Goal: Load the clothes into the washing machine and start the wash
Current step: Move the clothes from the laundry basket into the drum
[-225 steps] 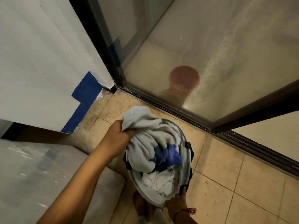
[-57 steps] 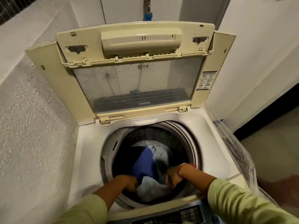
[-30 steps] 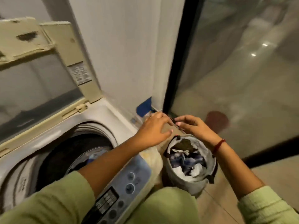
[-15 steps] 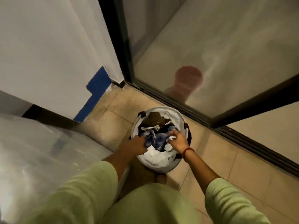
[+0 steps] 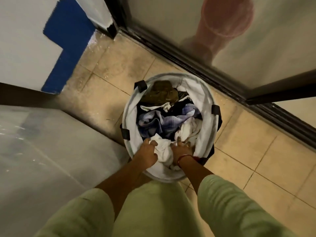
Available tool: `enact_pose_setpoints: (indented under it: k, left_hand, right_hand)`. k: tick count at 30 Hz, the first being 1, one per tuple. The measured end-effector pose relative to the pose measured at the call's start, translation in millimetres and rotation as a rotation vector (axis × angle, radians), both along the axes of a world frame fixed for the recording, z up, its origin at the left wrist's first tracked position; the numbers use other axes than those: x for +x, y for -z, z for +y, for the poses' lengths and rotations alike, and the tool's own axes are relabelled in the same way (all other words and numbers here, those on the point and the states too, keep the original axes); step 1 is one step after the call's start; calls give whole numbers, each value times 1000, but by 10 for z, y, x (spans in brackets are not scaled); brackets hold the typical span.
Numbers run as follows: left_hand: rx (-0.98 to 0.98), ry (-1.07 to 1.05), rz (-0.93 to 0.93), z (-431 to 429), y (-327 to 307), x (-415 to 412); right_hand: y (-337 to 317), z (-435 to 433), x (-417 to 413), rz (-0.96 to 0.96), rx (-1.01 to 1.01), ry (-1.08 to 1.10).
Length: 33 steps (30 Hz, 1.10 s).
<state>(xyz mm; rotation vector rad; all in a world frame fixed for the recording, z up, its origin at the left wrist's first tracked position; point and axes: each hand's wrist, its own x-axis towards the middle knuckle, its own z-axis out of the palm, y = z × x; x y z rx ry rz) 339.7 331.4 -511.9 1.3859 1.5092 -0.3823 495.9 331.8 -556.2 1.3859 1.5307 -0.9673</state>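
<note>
Clothes (image 5: 168, 120) piled in basket (image 5: 206, 106) on floor. Left hand (image 5: 147, 153) closed on white cloth (image 5: 163, 148), right hand (image 5: 181, 147) pushed down beside it, grip hidden. Likely scooping up more for washer.

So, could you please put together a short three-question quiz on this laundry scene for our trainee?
1. True or false: the laundry basket is empty.
2. Which garment does the left hand grip: A) white garment, B) blue garment, C) olive garment?
3. What does the right hand wear at the wrist?

Key: 1 false; 2 A; 3 a red thread band.
</note>
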Motion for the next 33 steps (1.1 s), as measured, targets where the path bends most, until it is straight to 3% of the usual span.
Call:
enact_pose_setpoints:
  k: [3, 6, 9, 12, 15, 20, 24, 33]
  left_hand:
    - [18, 8, -17, 27, 46, -14]
    - [42, -36, -58, 36, -156, -48]
    - [76, -98, -105, 71, -454, -86]
    - [132, -162, -119, 226, -799, -100]
    - [133, -146, -133, 461, -1254, -95]
    - [69, -2, -270, 561, -1958, -2]
    - [199, -24, -329, 566, -2454, -38]
    - [554, -306, -312, 526, -4448, -562]
  right_hand:
    - [14, -60, 38, 119, 127, 57]
    - [-274, 22, 71, 218, 292, 419]
    - [-688, 104, 144, 439, 570, 761]
    - [-1196, 44, 194, 591, 726, 1156]
    - [-1772, -66, 184, 738, 786, 1475]
    - [-2820, -26, 63, 999, 710, 1742]
    - [-3766, 158, -120, 1228, 682, 1737]
    - [-5484, 67, -351, 1595, 421, 1100]
